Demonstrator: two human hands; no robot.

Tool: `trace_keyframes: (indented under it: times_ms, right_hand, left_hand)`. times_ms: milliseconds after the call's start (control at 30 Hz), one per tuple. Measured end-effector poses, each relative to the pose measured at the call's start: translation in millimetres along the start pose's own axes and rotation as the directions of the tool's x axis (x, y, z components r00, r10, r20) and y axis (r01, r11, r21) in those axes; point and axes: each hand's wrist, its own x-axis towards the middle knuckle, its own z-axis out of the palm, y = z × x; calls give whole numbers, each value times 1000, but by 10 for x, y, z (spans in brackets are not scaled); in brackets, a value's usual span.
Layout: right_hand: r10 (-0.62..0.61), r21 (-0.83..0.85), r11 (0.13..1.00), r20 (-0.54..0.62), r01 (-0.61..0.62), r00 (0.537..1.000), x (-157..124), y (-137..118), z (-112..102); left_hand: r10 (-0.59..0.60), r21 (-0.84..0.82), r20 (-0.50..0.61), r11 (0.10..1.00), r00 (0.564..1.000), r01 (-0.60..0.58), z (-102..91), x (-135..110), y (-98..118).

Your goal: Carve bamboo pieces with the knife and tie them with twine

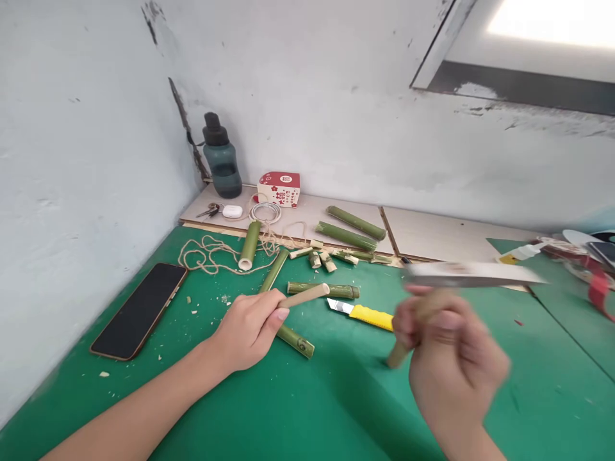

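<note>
Near the middle of the table, my left hand (252, 330) is closed around a thin, pale bamboo stick (307, 295) that points to the right. Below that hand lies a green bamboo tube (298, 342) with dark marks drawn near its end; part of it is hidden. My right hand (451, 352) is raised over the right side, wrapped around the wooden handle of a large knife (473, 274). Its broad blade is smeared by motion. A yellow utility knife (369, 316) with its blade out lies between my hands, beside a green bamboo piece (324, 291).
Around the green tabletop (269, 419) are a phone (140, 312), tangled twine (206, 250), an upright bamboo tube (250, 245) and bamboo offcuts (328, 261). On the back ledge stand a bottle (222, 163) and a red-white box (279, 190). Bamboo lengths (355, 222) lie there too.
</note>
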Motion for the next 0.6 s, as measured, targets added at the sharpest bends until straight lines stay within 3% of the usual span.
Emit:
trace_keyframes:
  times_ms: [67,100,133,233,267,367,400,433,500,533,600]
  right_hand:
    - [24,-98,995,226,-1,974,-7,13,1]
    - [36,-114,993,267,-5,963,-9,17,2]
    - [39,-89,996,225,-20,974,-8,17,4]
    - [23,49,999,-91,-19,996,3,5,7]
    - [19,43,999,-85,-15,996,5,1,8]
    - [17,-72,997,200,-3,980,7,3,11]
    - [24,-81,997,242,-5,970,8,6,12]
    - [27,-56,998,200,-16,979,11,7,12]
    - [13,47,999,-21,-12,1000,21,7,10]
    - [6,74,997,-77,-1,997,25,6,8]
    - [1,36,999,28,-2,1000,22,10,9]
  left_hand:
    - [-12,6,17,1000,1000,12,1,0,-3]
    - [-22,11,19,1000,1000,22,0,2,-5]
    - [-30,13,15,999,999,30,-2,6,-6]
    - [-13,13,-8,1000,1000,13,-9,18,3]
    - [1,13,-9,1000,1000,-1,-10,20,8]
    - [5,20,17,1000,1000,-5,-7,16,18]
    - [-8,23,22,1000,1000,7,-5,13,17]
    - [-21,25,21,999,1000,21,-3,10,16]
    - [-31,22,4,999,1000,31,-2,5,9]
    - [-26,20,-3,999,1000,26,-3,3,5]
    - [-12,28,0,1000,1000,12,-9,2,-7]
